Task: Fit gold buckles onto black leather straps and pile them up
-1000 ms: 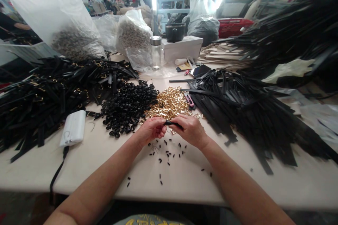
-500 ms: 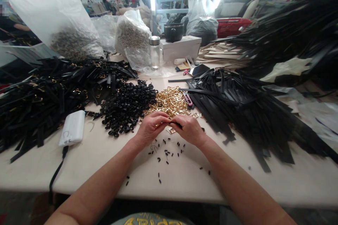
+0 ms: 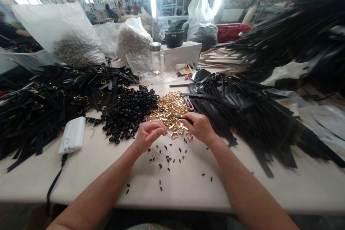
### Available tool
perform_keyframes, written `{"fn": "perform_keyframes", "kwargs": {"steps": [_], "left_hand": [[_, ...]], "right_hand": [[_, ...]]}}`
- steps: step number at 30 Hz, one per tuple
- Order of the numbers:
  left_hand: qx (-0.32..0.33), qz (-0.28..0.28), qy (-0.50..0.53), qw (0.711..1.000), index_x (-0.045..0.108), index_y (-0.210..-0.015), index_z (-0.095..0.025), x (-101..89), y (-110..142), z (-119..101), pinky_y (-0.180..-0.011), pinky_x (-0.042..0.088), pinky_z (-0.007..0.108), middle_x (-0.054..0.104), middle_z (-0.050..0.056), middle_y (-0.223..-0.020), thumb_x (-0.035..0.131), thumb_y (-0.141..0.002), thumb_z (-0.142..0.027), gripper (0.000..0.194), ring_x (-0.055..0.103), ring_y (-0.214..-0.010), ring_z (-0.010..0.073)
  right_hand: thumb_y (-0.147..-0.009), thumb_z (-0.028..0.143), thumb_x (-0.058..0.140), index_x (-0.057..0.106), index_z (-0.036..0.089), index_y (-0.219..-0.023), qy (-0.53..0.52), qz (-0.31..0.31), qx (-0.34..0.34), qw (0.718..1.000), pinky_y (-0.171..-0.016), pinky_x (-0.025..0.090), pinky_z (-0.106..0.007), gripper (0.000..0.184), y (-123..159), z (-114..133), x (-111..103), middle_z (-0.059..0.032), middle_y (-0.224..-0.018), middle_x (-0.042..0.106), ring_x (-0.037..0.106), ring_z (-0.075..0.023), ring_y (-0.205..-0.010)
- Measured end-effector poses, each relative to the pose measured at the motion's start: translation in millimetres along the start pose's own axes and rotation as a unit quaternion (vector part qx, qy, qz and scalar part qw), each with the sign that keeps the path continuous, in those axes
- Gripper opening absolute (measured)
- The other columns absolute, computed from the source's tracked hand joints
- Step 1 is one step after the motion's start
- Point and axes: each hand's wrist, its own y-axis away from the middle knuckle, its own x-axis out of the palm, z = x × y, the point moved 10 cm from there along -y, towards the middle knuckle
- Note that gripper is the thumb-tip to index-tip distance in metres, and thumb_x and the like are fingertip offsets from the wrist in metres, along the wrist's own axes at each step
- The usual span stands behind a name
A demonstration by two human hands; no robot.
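My right hand (image 3: 201, 126) is closed around a black strap (image 3: 175, 116), whose narrow end sticks out leftward over a heap of gold buckles (image 3: 169, 104). Apart from it, to the left, my left hand (image 3: 151, 133) is bent with its fingers pressed together; whatever may be between the fingertips is too small to make out. Beyond that hand lies a pile of small black loops (image 3: 129, 111). Below both hands, short black bits (image 3: 168, 159) are scattered on the table (image 3: 185, 192). A few gold buckles lie loose between my hands.
Black straps (image 3: 215, 97) are heaped on the right, and straps with buckles (image 3: 54, 93) on the left. A white power bank (image 3: 72, 134) with a cable lies at left. Behind stand a glass bottle (image 3: 155, 59), a white box (image 3: 182, 54), a dark mug (image 3: 174, 38) and filled plastic bags (image 3: 133, 39).
My hands, together before, have come apart. The right one has shifted slightly right with the black strap, whose end now shows; the left has moved a little left and down.
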Motion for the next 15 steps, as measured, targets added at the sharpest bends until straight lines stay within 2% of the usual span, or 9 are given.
{"fn": "perform_keyframes", "kwargs": {"steps": [3, 6, 9, 11, 15], "left_hand": [[-0.112, -0.084, 0.010, 0.990, 0.063, -0.080, -0.016, -13.3, 0, 35, -0.056, 0.046, 0.023, 0.062, 0.001, -0.069, 0.066, -0.080, -0.038, 0.022, 0.056, -0.059, 0.0109], [-0.165, -0.088, 0.030, 0.982, 0.060, -0.096, -0.017, -9.9, 0, 55, -0.055, 0.045, 0.021, 0.062, 0.000, -0.074, 0.069, -0.077, -0.034, 0.027, 0.056, -0.059, 0.0095], [-0.171, -0.054, 0.035, 0.983, 0.061, -0.096, -0.016, -0.3, -1, 58, -0.062, 0.048, 0.023, 0.063, 0.000, -0.074, 0.069, -0.077, -0.031, 0.026, 0.058, -0.063, 0.0098], [-0.180, -0.045, 0.073, 0.980, 0.061, -0.094, -0.016, 4.6, 0, 58, -0.066, 0.050, 0.025, 0.064, 0.001, -0.074, 0.068, -0.077, -0.031, 0.023, 0.059, -0.065, 0.0102], [-0.222, -0.070, 0.146, 0.961, 0.060, -0.096, -0.015, 4.1, 4, 59, -0.066, 0.053, 0.026, 0.065, 0.000, -0.072, 0.069, -0.076, -0.035, 0.029, 0.062, -0.062, 0.0107]], "right_hand": [[-0.094, 0.035, 0.052, 0.065, 0.019, -0.083, 0.038, 0.040, -0.029, 0.998, -0.064, 0.037, -0.025, 0.023, 1, 8, 6, -0.0045, -0.080, 0.070, 0.061, -0.0150, -0.070], [-0.097, 0.034, 0.044, 0.064, 0.019, -0.081, 0.103, 0.100, -0.051, 0.988, -0.060, 0.032, -0.026, 0.030, 3, 17, 20, -0.0046, -0.075, 0.069, 0.059, -0.0148, -0.066], [-0.098, 0.034, 0.041, 0.062, 0.019, -0.076, 0.135, 0.130, -0.032, 0.982, -0.056, 0.026, -0.027, 0.034, 5, 17, 25, -0.0038, -0.069, 0.067, 0.056, -0.0142, -0.061], [-0.098, 0.035, 0.039, 0.060, 0.019, -0.076, 0.130, 0.139, -0.006, 0.982, -0.054, 0.023, -0.027, 0.034, 5, 16, 25, -0.0025, -0.066, 0.065, 0.053, -0.0132, -0.056], [-0.099, 0.033, 0.035, 0.058, 0.020, -0.081, 0.098, 0.159, 0.011, 0.982, -0.054, 0.023, -0.026, 0.032, 6, 18, 26, -0.0006, -0.063, 0.062, 0.051, -0.0125, -0.053]]}}
